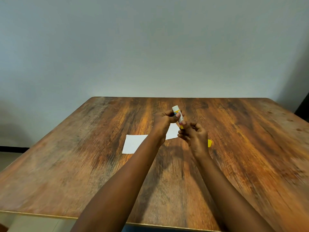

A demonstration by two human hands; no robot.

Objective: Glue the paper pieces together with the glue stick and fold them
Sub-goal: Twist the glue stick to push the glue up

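My left hand [164, 121] grips the body of a white and yellow glue stick [177, 114], held tilted above the table with its uncapped white end up. The fingers of my right hand [194, 134] pinch the yellow bottom end of the stick. Its yellow cap [209, 143] lies on the table just right of my right hand. Two white paper pieces lie flat below my hands: one [133, 144] at the left, partly behind my left forearm, and another [172, 133] between my wrists, mostly covered.
The wooden table [83, 164] reaches a plain grey wall at the back. Its front edge runs along the bottom of the view. A dark object [303, 106] stands past the table's far right corner.
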